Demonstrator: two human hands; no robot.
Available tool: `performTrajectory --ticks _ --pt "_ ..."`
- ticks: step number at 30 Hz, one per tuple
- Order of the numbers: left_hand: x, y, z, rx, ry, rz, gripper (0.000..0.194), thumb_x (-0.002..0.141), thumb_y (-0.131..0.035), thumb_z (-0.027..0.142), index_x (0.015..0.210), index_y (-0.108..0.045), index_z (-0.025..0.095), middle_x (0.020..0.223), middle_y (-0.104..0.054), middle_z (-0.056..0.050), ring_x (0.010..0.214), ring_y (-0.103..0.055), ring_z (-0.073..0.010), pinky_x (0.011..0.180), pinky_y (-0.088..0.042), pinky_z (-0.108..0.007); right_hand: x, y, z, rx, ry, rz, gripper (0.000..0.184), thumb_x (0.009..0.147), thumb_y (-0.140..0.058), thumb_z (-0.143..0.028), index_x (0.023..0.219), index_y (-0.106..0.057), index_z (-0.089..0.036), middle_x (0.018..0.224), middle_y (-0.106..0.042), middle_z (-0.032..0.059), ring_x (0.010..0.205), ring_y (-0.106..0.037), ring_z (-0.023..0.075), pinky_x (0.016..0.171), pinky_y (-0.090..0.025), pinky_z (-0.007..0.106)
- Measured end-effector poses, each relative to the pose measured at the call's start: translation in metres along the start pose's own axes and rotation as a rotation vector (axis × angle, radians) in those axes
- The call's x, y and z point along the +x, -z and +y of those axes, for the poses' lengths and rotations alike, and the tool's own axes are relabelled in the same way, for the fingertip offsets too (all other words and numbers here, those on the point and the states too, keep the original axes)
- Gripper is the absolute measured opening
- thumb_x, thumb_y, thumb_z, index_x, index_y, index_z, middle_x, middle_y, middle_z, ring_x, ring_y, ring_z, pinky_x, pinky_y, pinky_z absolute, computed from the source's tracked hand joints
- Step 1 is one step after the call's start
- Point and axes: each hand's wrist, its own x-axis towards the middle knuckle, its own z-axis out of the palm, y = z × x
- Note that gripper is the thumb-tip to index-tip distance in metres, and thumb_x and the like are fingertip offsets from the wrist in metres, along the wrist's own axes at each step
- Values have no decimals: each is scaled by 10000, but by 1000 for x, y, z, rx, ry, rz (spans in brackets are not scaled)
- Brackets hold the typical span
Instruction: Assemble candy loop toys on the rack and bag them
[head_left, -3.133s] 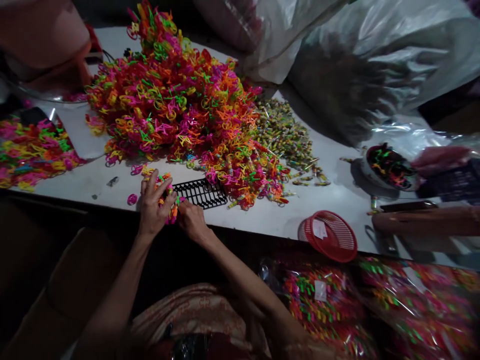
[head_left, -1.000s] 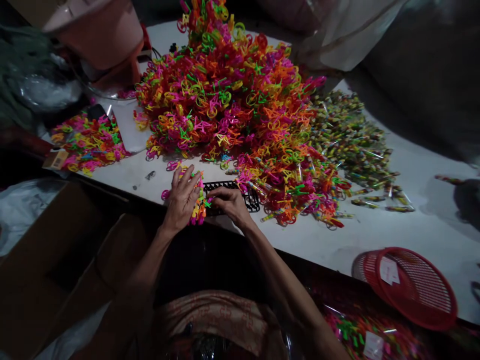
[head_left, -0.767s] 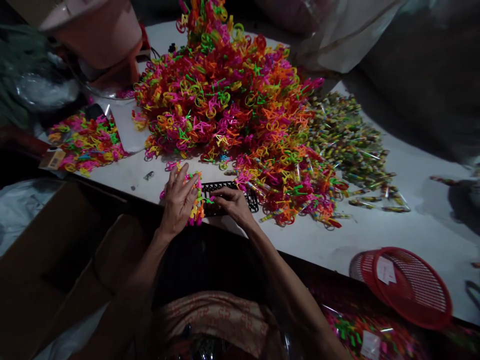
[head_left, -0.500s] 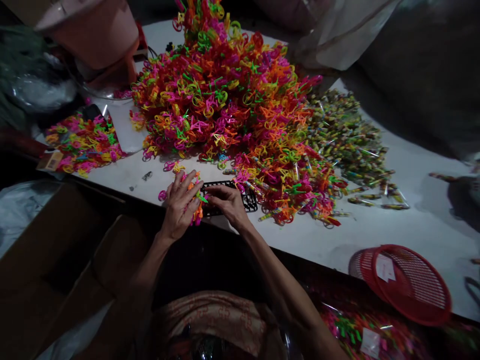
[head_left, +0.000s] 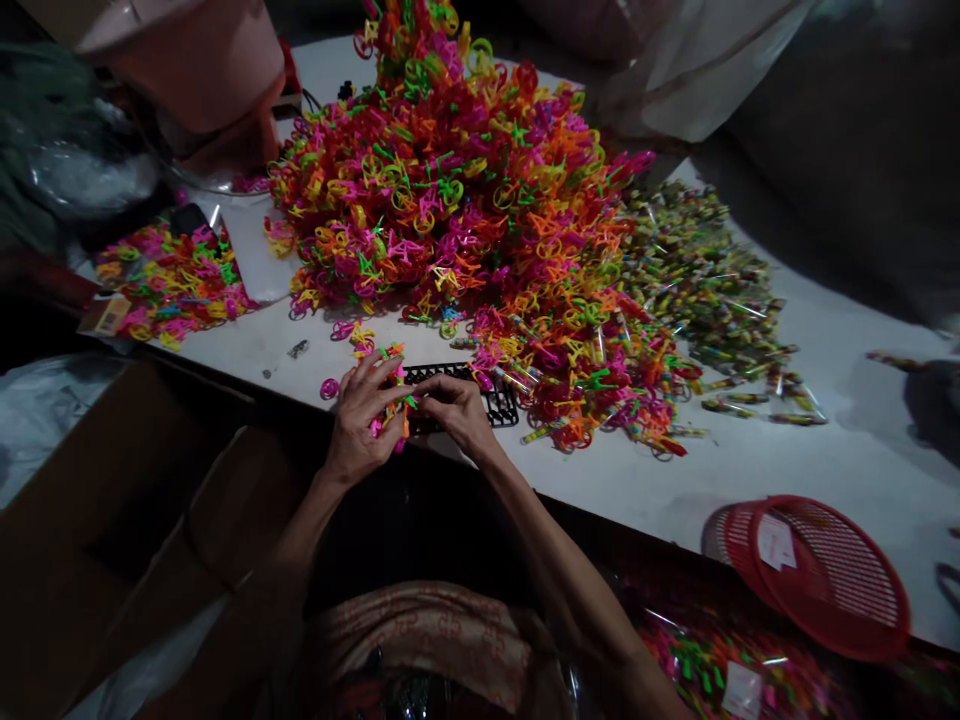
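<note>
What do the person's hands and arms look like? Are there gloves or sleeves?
No gloves: the left hand and right hand are bare. Both slim forearms show no sleeves or watch. Tan cloth with reddish blocky figures shows at the body.

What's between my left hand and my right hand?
In the head view, small bright plastic pieces show between your left hand and right hand, at the left end of the black slotted rack.

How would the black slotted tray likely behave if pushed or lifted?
The tray is probably light for its size, its visible part being mostly open slots. Likely fairly stiff: its visible edge runs straight. Pushed, it should probably slide rather than roll, lying flat on the white table.
</note>
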Motion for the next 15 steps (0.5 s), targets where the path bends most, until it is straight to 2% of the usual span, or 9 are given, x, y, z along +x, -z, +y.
performTrajectory --ticks 5,9,12,15 --pt "0 0 -1 -5 50 -12 301 813 -523 199 1089 -637 241 1318 -599 -66 1347 -414 -246 1094 -343 -518 -4 0 -2 -34 33 59 97 552 -673 -232 640 -670 -190 579 -637 -39 530 -570 112 543 -481 228" --pt "1 0 0 -43 33 5 314 834 -516 252 1139 -591 230 1331 -586 -82 1337 -427 -242 1107 -323 -517 -6 4 -2 -26 13 94 97 571 -658 -242 650 -642 -188 555 -617 -36 513 -550 111 535 -468 230" --pt "1 2 3 -59 18 26 267 808 -548 264 1069 -581 215 1338 -574 -111 1323 -446 -247 1094 -340 -508 -8 6 0 -60 72 47 105 600 -664 -257 677 -639 -189 633 -626 -22 587 -569 122 589 -480 246" --pt "1 2 8 0 37 13 144 777 -570 264 914 -582 222 1346 -564 -119 1319 -454 -267 1076 -349 -520 -9 7 2 -198 218 37 58 653 -631 -247 674 -638 -193 690 -609 -8 645 -562 130 608 -467 250"
